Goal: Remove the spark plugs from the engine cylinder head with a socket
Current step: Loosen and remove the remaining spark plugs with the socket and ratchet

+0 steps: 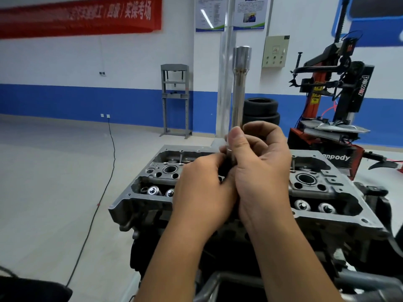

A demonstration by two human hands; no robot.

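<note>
A long chrome socket (239, 83) stands upright above the grey engine cylinder head (327, 192). My right hand (261, 168) grips the socket's lower end, thumb up along the shaft. My left hand (200, 188) pinches a dark part at the socket's bottom; what that part is stays hidden by the fingers. Both hands hover over the middle of the head, covering the centre plug wells. Open round wells show at the left (169, 169) and right (305, 179) of the head, with valve springs in front.
The head sits on a dark engine stand with a grey tube frame (216, 282) in front. A red and black tire changer (331, 101) stands at the right, stacked tires (261, 112) and a grey press frame (175, 99) behind. A black cable (104, 186) crosses the floor at the left.
</note>
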